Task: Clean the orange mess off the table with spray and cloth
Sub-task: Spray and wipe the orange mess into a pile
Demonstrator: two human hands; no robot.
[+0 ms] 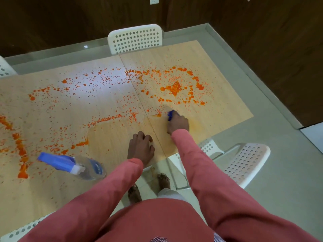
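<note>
Orange splatter (174, 88) covers most of the wooden table (218, 95); only a patch near the front edge looks wiped, with a faint yellowish smear beside the right hand (178, 123). I see that hand curled round a blue cloth (171, 114), most of it hidden under the fingers, pressing it to the table just below the thick blob cluster. Left hand (140, 145) rests on the cleaned patch, fingers loosely bent, holding nothing, likely bracing. Spray bottle (73, 165) stands well to the left, apart from both hands, among the drops near the front edge.

Risks as I judge them: the cloth is small and bunched, so it could load up fast and drag orange across the clean patch instead of lifting it; the smear hints at that. Thick blobs further back may need more spray first. A left sleeve (104, 189) sweeping sideways could knock the bottle or pick up paint. Bare feet (164, 180) below the edge could catch drips.
</note>
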